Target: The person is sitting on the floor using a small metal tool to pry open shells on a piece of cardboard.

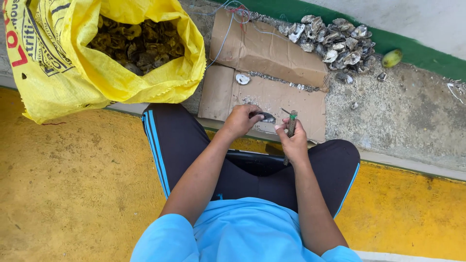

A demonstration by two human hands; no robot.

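My left hand [241, 120] grips a dark grey oyster shell [266, 117] just above the near edge of a flattened cardboard sheet [272, 92]. My right hand [292, 140] is closed on a knife with a wrapped handle [291, 125], its short blade pointing toward the oyster. The two hands are a few centimetres apart, over my knees. I sit with legs in dark trousers with blue stripes [167, 140] and a light blue shirt.
A yellow woven sack [97, 73] full of dark oysters [138, 43] stands at the upper left. A pile of grey empty shells [335, 43] lies at the back right. One shell half [242, 78] rests on the cardboard. A green fruit [392, 58] lies by the green wall base. Yellow floor surrounds me.
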